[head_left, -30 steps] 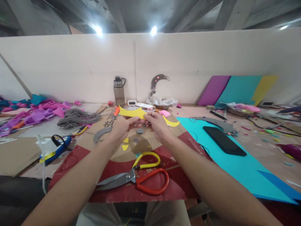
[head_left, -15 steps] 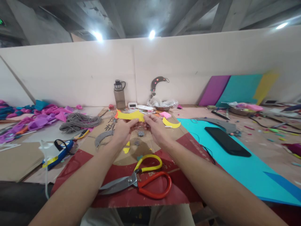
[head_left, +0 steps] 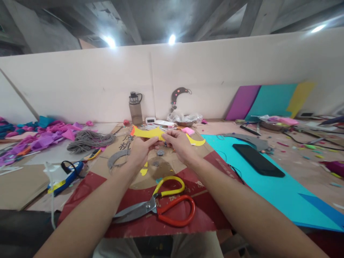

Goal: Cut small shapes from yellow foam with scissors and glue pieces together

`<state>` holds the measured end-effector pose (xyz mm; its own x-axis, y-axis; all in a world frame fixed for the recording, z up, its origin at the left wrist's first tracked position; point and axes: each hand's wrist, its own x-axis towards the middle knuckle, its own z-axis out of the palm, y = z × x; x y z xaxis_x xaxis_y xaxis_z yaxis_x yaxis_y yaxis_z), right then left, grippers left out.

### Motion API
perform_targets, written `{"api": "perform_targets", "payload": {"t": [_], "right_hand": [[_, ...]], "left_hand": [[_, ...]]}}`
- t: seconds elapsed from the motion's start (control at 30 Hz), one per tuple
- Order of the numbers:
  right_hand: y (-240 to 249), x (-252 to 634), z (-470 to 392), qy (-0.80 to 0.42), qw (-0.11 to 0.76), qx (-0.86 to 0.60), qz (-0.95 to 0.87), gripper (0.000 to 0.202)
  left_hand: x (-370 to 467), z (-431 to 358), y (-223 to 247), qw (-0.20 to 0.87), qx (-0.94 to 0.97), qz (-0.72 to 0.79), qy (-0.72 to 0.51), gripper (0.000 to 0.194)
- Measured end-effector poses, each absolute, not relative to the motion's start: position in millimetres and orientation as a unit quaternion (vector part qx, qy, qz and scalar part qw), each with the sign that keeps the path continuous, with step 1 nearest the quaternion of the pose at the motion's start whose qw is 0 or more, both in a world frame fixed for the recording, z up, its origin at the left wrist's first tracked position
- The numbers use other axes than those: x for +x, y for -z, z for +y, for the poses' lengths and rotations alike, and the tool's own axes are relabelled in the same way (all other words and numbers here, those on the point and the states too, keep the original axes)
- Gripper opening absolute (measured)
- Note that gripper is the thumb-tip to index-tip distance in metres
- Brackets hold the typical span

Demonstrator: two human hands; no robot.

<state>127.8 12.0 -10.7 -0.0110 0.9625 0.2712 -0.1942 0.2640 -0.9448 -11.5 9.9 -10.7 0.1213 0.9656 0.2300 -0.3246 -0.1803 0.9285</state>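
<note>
Steel scissors [head_left: 154, 209] lie near the cardboard's [head_left: 88, 186] front edge, and past them both hands — left hand [head_left: 140, 152], right hand [head_left: 179, 145] — pinch the yellow foam cutout [head_left: 147, 133] above its middle, best kept taut with fingertips near the ends.

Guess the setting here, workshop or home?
Likely a craft workshop: both hands hold a yellow foam cut-out over a cardboard-covered bench, with big scissors, coloured foam sheets against the wall and scraps around.
</note>
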Motion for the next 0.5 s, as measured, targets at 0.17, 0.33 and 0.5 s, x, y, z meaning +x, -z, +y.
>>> {"api": "perform_targets", "payload": {"t": [0.17, 0.33, 0.5], "right_hand": [[14.7, 128.0, 17.3, -0.477, 0.608, -0.362, -0.521, 0.025], [17.3, 127.8, 20.7, -0.479, 0.616, -0.353, -0.516, 0.025], [16.4, 127.1, 19.9, -0.478, 0.621, -0.349, -0.514, 0.024]], "left_hand": [[-12.1, 10.8, 10.6, 0.596, 0.478, 0.298, -0.573, 0.021], [-11.6, 10.2, 10.3, 0.602, 0.469, 0.297, -0.574, 0.018], [-10.4, 8.7, 10.1, 0.601, 0.473, 0.284, -0.578, 0.017]]}}
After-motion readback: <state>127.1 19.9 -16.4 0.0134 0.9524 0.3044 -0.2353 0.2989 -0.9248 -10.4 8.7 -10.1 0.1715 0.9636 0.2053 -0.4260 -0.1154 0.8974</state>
